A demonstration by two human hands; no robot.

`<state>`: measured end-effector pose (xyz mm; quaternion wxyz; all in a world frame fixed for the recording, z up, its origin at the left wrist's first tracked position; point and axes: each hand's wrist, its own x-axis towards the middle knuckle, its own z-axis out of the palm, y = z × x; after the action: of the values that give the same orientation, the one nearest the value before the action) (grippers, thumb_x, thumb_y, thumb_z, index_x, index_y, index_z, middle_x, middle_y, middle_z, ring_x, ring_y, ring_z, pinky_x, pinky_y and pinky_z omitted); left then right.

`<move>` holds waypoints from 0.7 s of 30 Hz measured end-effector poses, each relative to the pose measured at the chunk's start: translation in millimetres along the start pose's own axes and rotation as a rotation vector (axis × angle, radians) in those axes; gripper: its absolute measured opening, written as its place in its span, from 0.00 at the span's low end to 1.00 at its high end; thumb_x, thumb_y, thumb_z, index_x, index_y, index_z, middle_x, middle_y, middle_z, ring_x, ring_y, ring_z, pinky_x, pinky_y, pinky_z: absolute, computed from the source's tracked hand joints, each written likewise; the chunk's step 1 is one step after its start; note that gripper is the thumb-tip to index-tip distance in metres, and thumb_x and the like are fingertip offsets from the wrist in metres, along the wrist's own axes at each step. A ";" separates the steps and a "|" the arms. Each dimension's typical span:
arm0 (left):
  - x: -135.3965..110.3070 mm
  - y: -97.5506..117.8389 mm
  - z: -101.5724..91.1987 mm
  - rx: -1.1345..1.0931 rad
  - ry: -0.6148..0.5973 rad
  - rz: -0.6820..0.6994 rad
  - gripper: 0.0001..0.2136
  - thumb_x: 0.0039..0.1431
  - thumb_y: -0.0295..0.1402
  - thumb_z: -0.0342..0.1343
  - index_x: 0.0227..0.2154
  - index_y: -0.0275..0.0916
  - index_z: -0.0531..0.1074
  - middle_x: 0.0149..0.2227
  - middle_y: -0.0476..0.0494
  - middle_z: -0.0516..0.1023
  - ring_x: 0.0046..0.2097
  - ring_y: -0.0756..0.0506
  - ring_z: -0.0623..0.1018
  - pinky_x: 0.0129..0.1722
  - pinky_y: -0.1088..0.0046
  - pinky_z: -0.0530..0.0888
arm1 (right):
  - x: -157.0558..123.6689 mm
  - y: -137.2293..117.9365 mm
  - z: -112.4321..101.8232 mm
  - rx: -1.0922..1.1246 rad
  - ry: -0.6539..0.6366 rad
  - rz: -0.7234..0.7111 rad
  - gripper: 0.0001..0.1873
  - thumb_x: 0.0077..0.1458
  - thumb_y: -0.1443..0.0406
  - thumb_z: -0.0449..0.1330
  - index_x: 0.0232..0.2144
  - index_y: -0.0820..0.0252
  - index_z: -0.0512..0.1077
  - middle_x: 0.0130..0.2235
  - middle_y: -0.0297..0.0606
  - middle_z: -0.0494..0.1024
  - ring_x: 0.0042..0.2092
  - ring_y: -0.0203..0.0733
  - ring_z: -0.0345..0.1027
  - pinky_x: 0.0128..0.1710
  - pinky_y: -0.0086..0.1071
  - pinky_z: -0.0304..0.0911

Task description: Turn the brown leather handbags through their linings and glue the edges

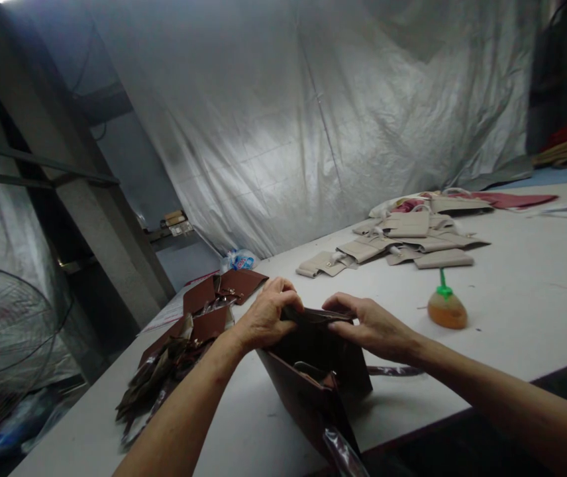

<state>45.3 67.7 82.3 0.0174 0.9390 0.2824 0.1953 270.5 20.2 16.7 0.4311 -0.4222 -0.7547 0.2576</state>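
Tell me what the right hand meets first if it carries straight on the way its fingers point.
Likely the left hand, across the rim of the brown bag that the right hand already grips; depth is unclear from one view.

The person's left hand (263, 319) and right hand (375, 323) are near each other, fingers (288, 297) bent, forearms (492, 392) (both bare) stretched forward.

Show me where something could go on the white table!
White table looks mostly bare right of the green-tipped bottle; a smaller gap lies between left forearm and brown bag. Crowded: around the beige pieces and brown pile.
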 end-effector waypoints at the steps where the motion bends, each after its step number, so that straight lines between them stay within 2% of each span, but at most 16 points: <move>1: 0.4 0.4 0.1 0.015 -0.006 -0.004 0.12 0.45 0.21 0.61 0.33 0.40 0.75 0.44 0.45 0.68 0.49 0.44 0.67 0.52 0.67 0.66 | 0.0 -0.1 0.3 0.004 0.004 0.000 0.10 0.51 0.67 0.56 0.38 0.61 0.71 0.35 0.36 0.77 0.37 0.39 0.69 0.38 0.31 0.62; 5: 0.9 0.0 1.4 0.084 -0.049 -0.036 0.08 0.47 0.24 0.63 0.32 0.41 0.76 0.44 0.45 0.70 0.49 0.43 0.67 0.52 0.64 0.66 | -0.6 1.8 0.5 0.020 0.008 -0.004 0.10 0.51 0.66 0.57 0.37 0.61 0.71 0.34 0.35 0.76 0.35 0.39 0.68 0.36 0.31 0.62; 11: -0.1 -9.0 2.7 0.101 -0.080 -0.115 0.01 0.55 0.29 0.60 0.29 0.40 0.75 0.52 0.44 0.70 0.55 0.41 0.66 0.56 0.61 0.63 | 1.4 9.9 -2.0 -0.011 -0.017 -0.011 0.12 0.55 0.60 0.57 0.37 0.61 0.74 0.33 0.35 0.76 0.35 0.40 0.68 0.35 0.31 0.61; 15: 0.5 -9.5 2.4 0.087 -0.094 -0.150 0.02 0.57 0.29 0.58 0.29 0.40 0.74 0.46 0.46 0.75 0.49 0.44 0.72 0.53 0.64 0.65 | 5.9 14.9 -5.7 0.038 -0.036 0.014 0.15 0.54 0.58 0.58 0.38 0.62 0.76 0.33 0.36 0.77 0.35 0.40 0.69 0.36 0.31 0.62; 18: 2.3 -5.4 2.4 0.102 -0.102 -0.187 0.02 0.58 0.31 0.57 0.31 0.41 0.74 0.40 0.48 0.78 0.46 0.44 0.74 0.51 0.64 0.64 | 8.6 17.9 -9.6 0.106 -0.048 0.042 0.15 0.51 0.59 0.61 0.38 0.62 0.76 0.33 0.35 0.77 0.34 0.40 0.69 0.34 0.30 0.62; 21: 4.2 -2.5 3.2 0.099 -0.100 -0.215 0.02 0.57 0.32 0.58 0.31 0.41 0.75 0.39 0.47 0.78 0.46 0.44 0.74 0.48 0.66 0.66 | 10.4 20.9 -12.6 0.093 -0.057 0.012 0.13 0.50 0.60 0.62 0.37 0.62 0.76 0.32 0.34 0.76 0.33 0.38 0.68 0.33 0.28 0.61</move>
<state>48.4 72.4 80.5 0.0057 0.9116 0.3894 0.1313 287.3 40.1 11.7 0.4271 -0.3987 -0.7514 0.3067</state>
